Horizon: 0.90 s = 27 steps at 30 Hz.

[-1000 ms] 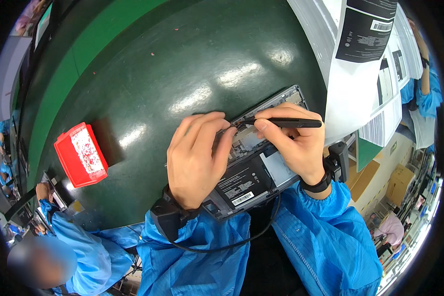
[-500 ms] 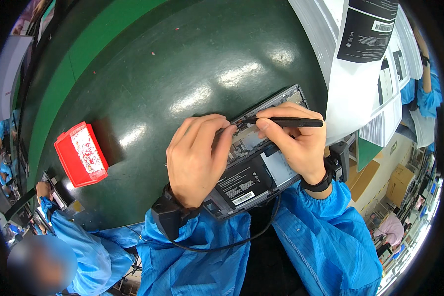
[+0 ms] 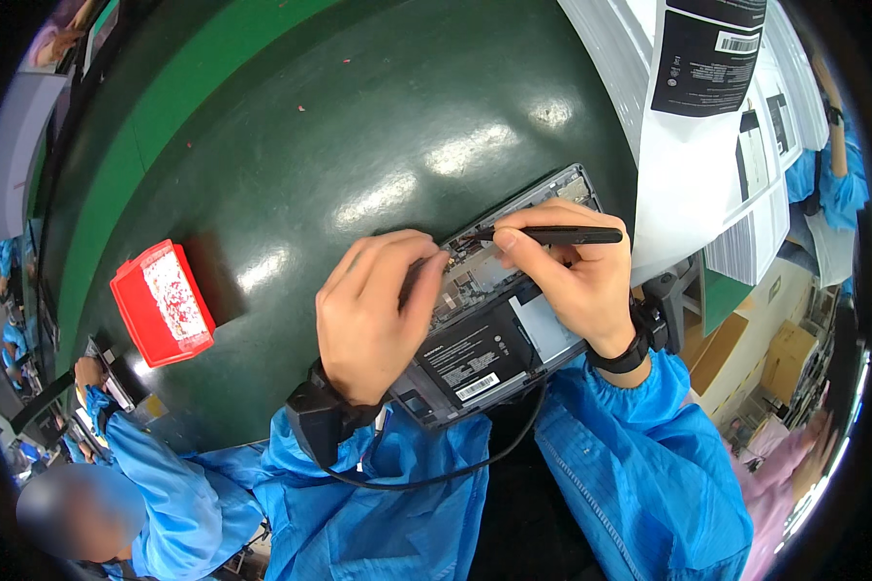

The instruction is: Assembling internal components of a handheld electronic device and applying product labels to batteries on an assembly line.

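Note:
An opened laptop base (image 3: pixel 543 363) lies tilted in front of me, its inside facing up. A black battery (image 3: pixel 472 353) with a white label fills its near part, and a circuit board (image 3: pixel 470 281) shows along the far part. Pen-like, my right hand (image 3: pixel 586 276) grips black tweezers (image 3: pixel 567 235), their tip down at the board near the far edge. My left hand (image 3: pixel 368 315) bends over the laptop's left side. Its thumb and forefinger pinch close to the tweezer tip; whatever they hold is hidden.
A red bin (image 3: pixel 165 305) stands on the dark green table (image 3: pixel 291 155) at the left. White sheets with black print (image 3: pixel 688 155) hang at the right. A black cable (image 3: pixel 484 470) loops between my wrists. A co-worker in a blue sleeve (image 3: pixel 165 474) sits at lower left.
Both hands have shifted slightly left, the tweezers with them. The tip stays at the board's far edge. At the lower right, a person in pink has come closer into view.

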Motion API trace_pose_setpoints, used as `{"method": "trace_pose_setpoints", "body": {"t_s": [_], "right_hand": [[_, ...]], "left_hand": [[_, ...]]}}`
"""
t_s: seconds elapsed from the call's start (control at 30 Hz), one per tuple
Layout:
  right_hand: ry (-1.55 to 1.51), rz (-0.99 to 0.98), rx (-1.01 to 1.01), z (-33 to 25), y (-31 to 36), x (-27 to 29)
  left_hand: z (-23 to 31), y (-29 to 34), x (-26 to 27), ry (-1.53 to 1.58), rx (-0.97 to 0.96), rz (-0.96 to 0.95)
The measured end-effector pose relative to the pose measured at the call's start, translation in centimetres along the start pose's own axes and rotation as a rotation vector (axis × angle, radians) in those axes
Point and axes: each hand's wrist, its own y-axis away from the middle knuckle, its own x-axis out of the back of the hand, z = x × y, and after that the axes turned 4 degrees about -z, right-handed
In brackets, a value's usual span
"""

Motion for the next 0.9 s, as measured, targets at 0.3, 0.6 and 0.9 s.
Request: {"method": "trace_pose_setpoints", "body": {"t_s": [0.3,0.6,0.9], "right_hand": [[-0.030,-0.007,-0.014,0.2,0.0,-0.1],[-0.070,0.008,-0.038,0.4,0.1,-0.4],[-0.065,0.027,-0.033,0.6,0.1,-0.5]], "left_hand": [[-1.2,-0.4,0.9,-0.143,-0.291,0.000],[-1.7,0.2,0.9,-0.352,-0.436,-0.128],[-1.1,-0.3,1.0,-0.374,-0.475,-0.129]]}}
